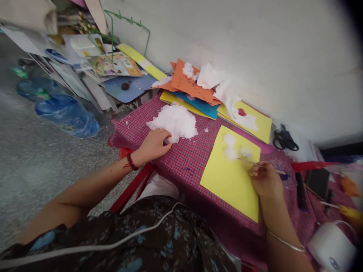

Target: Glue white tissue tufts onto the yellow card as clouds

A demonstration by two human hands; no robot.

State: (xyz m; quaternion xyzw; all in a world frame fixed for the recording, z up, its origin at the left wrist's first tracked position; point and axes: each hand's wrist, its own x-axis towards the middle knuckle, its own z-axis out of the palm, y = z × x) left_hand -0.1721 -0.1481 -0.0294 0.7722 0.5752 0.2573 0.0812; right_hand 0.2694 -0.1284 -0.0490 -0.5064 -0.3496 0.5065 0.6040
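Observation:
A loose heap of white torn tissue [177, 119] lies on the checked tablecloth [181, 162]. My left hand [155, 144] rests at its near edge, fingers curled and a bit of the tissue between thumb and forefinger. A yellow sheet of paper [227, 185] is spread out to the right. On it sit a white two-lobed tissue shape [230, 147] and a small separate white tuft [246, 152]. With my right hand [266, 179] I grip a thin brush-like stick [249, 161], whose tip points at the lower lobe.
Behind the heap stand orange paper sheets [184, 81] with crumpled tissue [210, 75]. Black-handled scissors [285, 139] lie at the back right, near a red strip [314, 165] and a white cup-like container [331, 243]. Blue water bottles [62, 109] are on the floor at left.

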